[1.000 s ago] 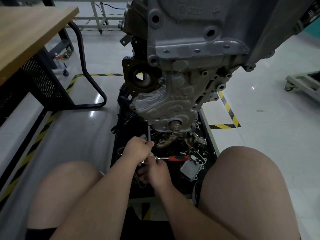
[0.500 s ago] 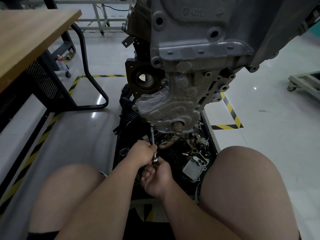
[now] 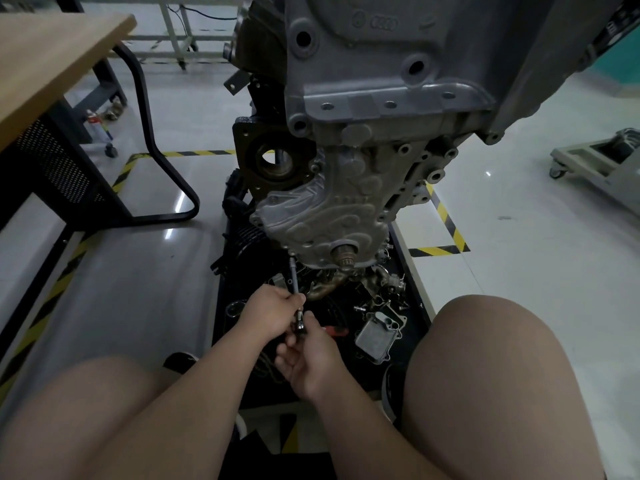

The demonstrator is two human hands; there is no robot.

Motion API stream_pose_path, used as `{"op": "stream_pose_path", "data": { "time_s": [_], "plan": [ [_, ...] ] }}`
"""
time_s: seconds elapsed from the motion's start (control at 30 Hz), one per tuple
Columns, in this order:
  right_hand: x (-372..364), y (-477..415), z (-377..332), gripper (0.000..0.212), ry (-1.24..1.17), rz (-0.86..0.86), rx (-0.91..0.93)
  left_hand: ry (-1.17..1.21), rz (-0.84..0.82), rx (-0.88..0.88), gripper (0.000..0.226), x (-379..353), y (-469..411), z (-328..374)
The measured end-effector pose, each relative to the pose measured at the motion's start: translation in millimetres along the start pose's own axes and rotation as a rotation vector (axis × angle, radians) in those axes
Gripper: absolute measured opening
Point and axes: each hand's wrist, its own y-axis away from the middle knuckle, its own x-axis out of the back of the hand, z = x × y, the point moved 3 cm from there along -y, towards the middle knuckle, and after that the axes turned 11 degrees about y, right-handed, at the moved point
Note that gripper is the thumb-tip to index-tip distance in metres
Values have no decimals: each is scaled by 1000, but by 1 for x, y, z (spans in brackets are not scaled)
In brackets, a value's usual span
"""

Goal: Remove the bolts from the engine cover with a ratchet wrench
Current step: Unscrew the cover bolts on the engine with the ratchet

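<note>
While both hands sit low at 6 o'clock of the engine, the ratchet head is pinched in the right hand, fingers curled round it, its red handle barely peeking out toward 3 o'clock. Left hand pinches the extension bar between thumb and fingertips, steadying it. Bar's long axis runs almost straight up toward 12 o'clock from the hands, with its tip meeting a bolt at the lower-left edge of the cover; actual socket seating too small to confirm. Bolt lies at 12 o'clock of the left hand, which is the nearer hand; right hand is just below at 5 o'clock of the left, touching or nearly so. Judgement: next move is a swing of the handle about that vertical axis, so bar alignment is what matters. Versus one second ago: the handle lay out flat toward 3 o'clock and clearly visible, now mostly hidden by the right hand; the bar has been raised up to the cover edge; view has shifted slightly. Loose parts fill the tray below.
</note>
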Motion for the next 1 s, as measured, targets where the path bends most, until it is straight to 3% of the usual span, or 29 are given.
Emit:
{"op": "stream_pose_path", "data": {
  "time_s": [0.17,0.3,0.37,0.43,0.5,0.73,0.87,1.0],
  "plan": [
    [10,4,-2,28,277,102,307,33,-40,0,36,4,-7,-2],
    [17,6,-6,19,763,302,638,90,-53,33,40,5,-8,-4],
    [17,5,-5,16,1042,346,728,94,-59,39,37,6,-8,-4],
    [17,2,-2,17,1121,349,751,91,-73,40,32,6,-8,-4],
    [17,0,3,20,1007,336,700,101,-78,40,30,5,-8,-4],
    [9,4,-9,43,124,66,270,158,-105,43,29,-1,-4,9],
    [1,9,-3,54,-214,-129,-12,141,-146,86,30,-2,-2,11],
    [-1,9,-1,45,-320,-177,-77,145,-165,121,31,-3,-1,11]
  ]
}}
